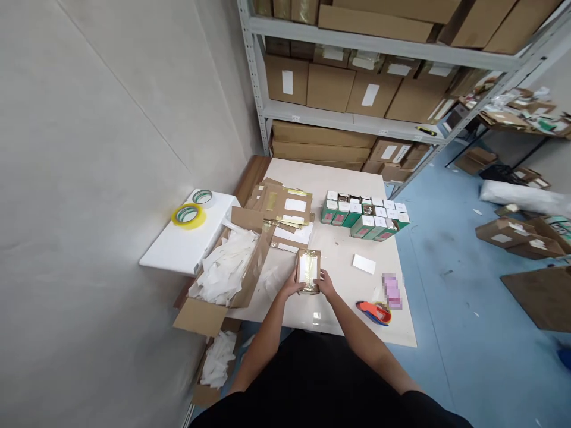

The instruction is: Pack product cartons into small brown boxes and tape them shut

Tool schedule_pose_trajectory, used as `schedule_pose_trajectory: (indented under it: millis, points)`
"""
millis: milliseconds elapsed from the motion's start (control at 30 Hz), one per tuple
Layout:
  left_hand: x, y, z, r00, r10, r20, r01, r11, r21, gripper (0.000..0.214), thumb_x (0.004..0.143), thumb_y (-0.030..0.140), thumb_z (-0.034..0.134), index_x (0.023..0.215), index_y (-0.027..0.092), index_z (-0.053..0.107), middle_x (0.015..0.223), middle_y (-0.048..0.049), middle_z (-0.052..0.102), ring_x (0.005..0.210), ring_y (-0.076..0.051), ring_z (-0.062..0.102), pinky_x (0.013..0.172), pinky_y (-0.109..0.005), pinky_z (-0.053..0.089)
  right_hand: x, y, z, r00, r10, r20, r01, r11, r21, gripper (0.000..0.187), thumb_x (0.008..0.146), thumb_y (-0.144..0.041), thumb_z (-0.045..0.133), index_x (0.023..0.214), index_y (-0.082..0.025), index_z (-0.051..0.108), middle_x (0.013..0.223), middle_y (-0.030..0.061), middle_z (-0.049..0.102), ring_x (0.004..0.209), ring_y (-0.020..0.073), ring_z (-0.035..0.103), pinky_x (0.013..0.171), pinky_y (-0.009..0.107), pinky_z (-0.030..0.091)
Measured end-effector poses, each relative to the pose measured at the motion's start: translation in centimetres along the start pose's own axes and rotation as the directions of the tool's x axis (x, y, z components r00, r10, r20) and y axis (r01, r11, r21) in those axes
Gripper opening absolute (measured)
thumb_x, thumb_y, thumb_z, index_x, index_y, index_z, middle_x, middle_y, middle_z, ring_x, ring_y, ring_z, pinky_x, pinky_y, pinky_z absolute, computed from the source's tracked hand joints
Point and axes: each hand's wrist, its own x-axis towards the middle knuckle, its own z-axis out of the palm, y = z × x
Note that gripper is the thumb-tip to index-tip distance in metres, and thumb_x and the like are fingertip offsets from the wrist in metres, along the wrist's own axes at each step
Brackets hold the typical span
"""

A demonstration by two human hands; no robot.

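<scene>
Between my two hands is a small brown cardboard box (309, 268) with a white label and shiny clear tape over its top. My left hand (292, 286) grips its left side near the bottom corner. On the opposite side my right hand (326, 283) holds the lower right corner. The box is over the front part of the pale table (339, 315); whether it rests on the surface or is lifted slightly, I cannot tell. Flattened cardboard pieces (285, 208) with labels lie just beyond it. To the right lies a small white box (364, 264).
Green-and-white boxes (375, 226) stand in rows at the back right. An orange and blue tape dispenser (375, 312) lies near the front right edge. At left, an open carton (250, 279) holds white packing material, beside tape rolls (188, 216) on a white ledge. Shelving (348, 116) stands behind.
</scene>
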Motion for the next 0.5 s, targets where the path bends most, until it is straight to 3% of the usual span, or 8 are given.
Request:
schedule_pose_trajectory:
  millis: [133, 267, 500]
  points:
    - [-0.7, 0.5, 0.7, 0.998, 0.005, -0.060, -0.012, 0.994, -0.108, 0.110, 0.063, 0.033, 0.092, 0.160, 0.027, 0.040, 0.150, -0.0131, 0.059, 0.124, -0.033, 0.066, 0.104, -0.046, 0.055, -0.1, -1.3, -0.4, 0.996, 0.048, 0.071, -0.053, 0.996, 0.072, 0.069, 0.061, -0.027, 0.064, 0.130, -0.027, 0.059, 0.130, 0.0080, 0.070, 0.096, 0.0244, 0.073, 0.079, 0.036, 0.060]
    - [-1.7, 2.0, 2.0, 0.994, 0.073, -0.081, -0.085, 0.984, -0.159, 0.111, 0.061, 0.033, 0.093, 0.159, 0.027, 0.043, 0.162, -0.0127, 0.046, 0.125, -0.033, 0.065, 0.109, -0.048, 0.052, 0.0, -3.9, -3.2, 0.993, -0.039, 0.116, 0.030, 0.997, 0.075, 0.066, 0.062, -0.031, 0.066, 0.128, -0.026, 0.063, 0.124, 0.0072, 0.072, 0.096, 0.0248, 0.071, 0.079, 0.036, 0.060]
    - [-5.2, 6.2, 5.7, 0.959, 0.162, -0.234, -0.183, 0.980, -0.071, 0.114, 0.064, 0.040, 0.091, 0.163, 0.028, 0.036, 0.164, -0.0130, 0.043, 0.131, -0.034, 0.060, 0.110, -0.047, 0.051, -1.6, -8.4, -7.5, 0.964, -0.199, 0.179, 0.174, 0.974, 0.146, 0.065, 0.065, -0.034, 0.072, 0.129, -0.027, 0.062, 0.130, 0.0080, 0.068, 0.104, 0.0267, 0.067, 0.087, 0.041, 0.060]
